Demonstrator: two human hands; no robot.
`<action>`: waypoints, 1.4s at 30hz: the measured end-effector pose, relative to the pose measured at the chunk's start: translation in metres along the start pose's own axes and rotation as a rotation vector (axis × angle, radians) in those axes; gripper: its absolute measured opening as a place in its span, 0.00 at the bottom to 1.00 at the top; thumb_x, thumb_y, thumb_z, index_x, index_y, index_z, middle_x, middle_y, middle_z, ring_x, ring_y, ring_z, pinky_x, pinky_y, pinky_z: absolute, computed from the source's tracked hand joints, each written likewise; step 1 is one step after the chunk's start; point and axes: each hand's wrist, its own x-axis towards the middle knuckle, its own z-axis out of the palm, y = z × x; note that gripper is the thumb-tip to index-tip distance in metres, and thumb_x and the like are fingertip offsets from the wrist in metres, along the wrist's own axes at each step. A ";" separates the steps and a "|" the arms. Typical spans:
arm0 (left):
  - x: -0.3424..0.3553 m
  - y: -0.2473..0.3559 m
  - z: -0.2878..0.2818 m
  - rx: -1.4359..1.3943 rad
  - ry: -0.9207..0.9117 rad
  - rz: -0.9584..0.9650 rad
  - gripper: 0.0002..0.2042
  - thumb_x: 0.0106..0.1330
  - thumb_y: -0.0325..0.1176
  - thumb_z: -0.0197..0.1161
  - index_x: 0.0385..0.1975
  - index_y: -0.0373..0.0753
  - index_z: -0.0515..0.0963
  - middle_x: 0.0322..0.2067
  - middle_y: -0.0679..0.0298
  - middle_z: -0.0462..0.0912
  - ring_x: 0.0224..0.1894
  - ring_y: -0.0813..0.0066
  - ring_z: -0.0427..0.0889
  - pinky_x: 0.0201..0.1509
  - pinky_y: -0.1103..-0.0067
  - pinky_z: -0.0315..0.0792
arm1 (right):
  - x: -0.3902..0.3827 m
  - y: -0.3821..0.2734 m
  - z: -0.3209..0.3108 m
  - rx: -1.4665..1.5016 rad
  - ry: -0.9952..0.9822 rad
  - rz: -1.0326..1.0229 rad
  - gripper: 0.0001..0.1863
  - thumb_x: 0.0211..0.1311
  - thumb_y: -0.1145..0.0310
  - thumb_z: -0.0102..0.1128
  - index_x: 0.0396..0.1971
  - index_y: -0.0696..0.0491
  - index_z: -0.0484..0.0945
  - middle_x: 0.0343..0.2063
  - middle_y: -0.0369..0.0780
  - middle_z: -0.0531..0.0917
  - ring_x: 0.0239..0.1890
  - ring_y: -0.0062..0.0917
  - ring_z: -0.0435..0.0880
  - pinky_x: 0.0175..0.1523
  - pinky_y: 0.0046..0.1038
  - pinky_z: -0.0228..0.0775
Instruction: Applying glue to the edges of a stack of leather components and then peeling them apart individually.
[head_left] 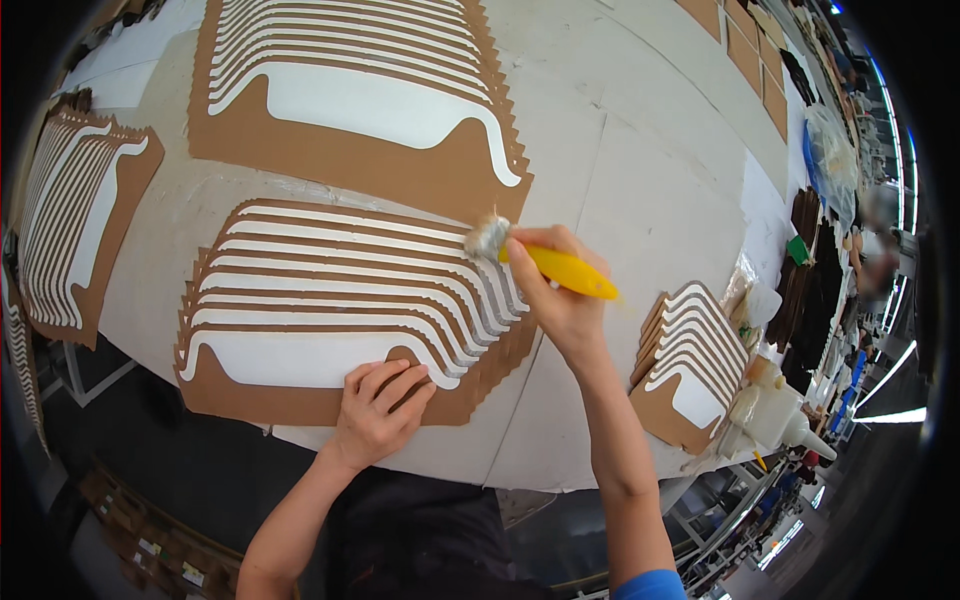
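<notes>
My right hand is closed around the yellow handle of a brush. Its pale bristles, smeared by motion, touch the upper right part of a fanned stack of brown pieces with white strips. Down the stack's right side, the strip ends look greyish and wet. My left hand rests with spread, slightly bent fingers on the stack's near edge, partly over the white panel of the front piece.
Beyond lies a larger fanned stack; others sit at the left and right. A white squeeze bottle lies by the table's right edge, near dark strips and clear plastic. The table's near edge runs before me.
</notes>
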 end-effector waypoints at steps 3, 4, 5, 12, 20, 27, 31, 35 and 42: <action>-0.005 -0.002 -0.002 0.004 -0.006 0.000 0.15 0.50 0.27 0.68 0.40 0.45 0.82 0.51 0.69 0.80 0.55 0.69 0.75 0.59 0.68 0.65 | -0.021 -0.004 -0.003 -0.103 -0.043 -0.063 0.03 0.60 0.74 0.65 0.30 0.57 0.80 0.23 0.40 0.84 0.23 0.21 0.82 0.30 0.22 0.72; -0.008 -0.004 -0.003 0.010 -0.014 -0.008 0.15 0.50 0.27 0.68 0.40 0.44 0.82 0.51 0.69 0.80 0.55 0.69 0.75 0.59 0.68 0.65 | -0.041 0.001 -0.004 -0.074 -0.080 -0.037 0.03 0.59 0.76 0.66 0.30 0.57 0.80 0.23 0.39 0.83 0.22 0.22 0.81 0.29 0.24 0.71; -0.010 -0.004 -0.004 0.018 -0.012 -0.019 0.15 0.50 0.27 0.68 0.40 0.44 0.82 0.51 0.69 0.80 0.55 0.69 0.75 0.59 0.68 0.65 | -0.055 0.002 -0.005 -0.067 -0.091 -0.041 0.03 0.59 0.76 0.66 0.30 0.57 0.80 0.23 0.39 0.83 0.22 0.22 0.81 0.29 0.24 0.71; -0.007 0.000 0.000 -0.023 -0.004 -0.003 0.15 0.50 0.27 0.69 0.40 0.45 0.83 0.51 0.69 0.79 0.56 0.69 0.75 0.59 0.67 0.65 | -0.034 -0.010 0.020 -0.097 -0.003 -0.059 0.05 0.61 0.73 0.66 0.31 0.60 0.82 0.21 0.37 0.82 0.24 0.15 0.79 0.31 0.19 0.69; -0.005 0.002 -0.001 -0.045 0.004 0.003 0.16 0.50 0.27 0.68 0.41 0.43 0.82 0.51 0.69 0.79 0.56 0.69 0.75 0.60 0.68 0.65 | -0.056 -0.016 0.021 -0.125 0.025 -0.039 0.03 0.59 0.76 0.65 0.32 0.57 0.81 0.23 0.41 0.82 0.22 0.25 0.80 0.30 0.24 0.71; -0.012 -0.003 -0.002 -0.035 -0.018 -0.013 0.17 0.51 0.29 0.70 0.43 0.45 0.82 0.54 0.68 0.78 0.58 0.67 0.73 0.61 0.65 0.65 | -0.108 -0.020 0.024 -0.043 0.050 0.073 0.03 0.59 0.77 0.65 0.33 0.57 0.81 0.22 0.40 0.80 0.22 0.23 0.79 0.28 0.24 0.68; -0.009 0.000 -0.005 -0.026 -0.036 -0.001 0.17 0.51 0.29 0.70 0.44 0.43 0.82 0.54 0.67 0.78 0.59 0.67 0.72 0.62 0.65 0.65 | -0.097 -0.027 0.039 -0.100 0.081 -0.007 0.03 0.58 0.77 0.65 0.33 0.57 0.81 0.21 0.39 0.79 0.21 0.22 0.78 0.27 0.25 0.68; -0.016 -0.004 -0.006 -0.052 -0.053 0.002 0.18 0.51 0.29 0.70 0.45 0.43 0.81 0.54 0.66 0.78 0.59 0.66 0.73 0.63 0.64 0.65 | -0.134 -0.018 0.033 -0.093 0.071 0.082 0.08 0.56 0.78 0.67 0.36 0.56 0.81 0.21 0.40 0.76 0.20 0.27 0.76 0.26 0.27 0.65; -0.019 -0.008 -0.001 -0.066 -0.023 0.027 0.19 0.51 0.30 0.71 0.46 0.44 0.82 0.55 0.64 0.77 0.60 0.66 0.73 0.64 0.64 0.64 | -0.120 -0.021 0.051 -0.179 0.014 -0.124 0.11 0.53 0.81 0.67 0.37 0.56 0.80 0.20 0.40 0.75 0.20 0.29 0.75 0.26 0.28 0.65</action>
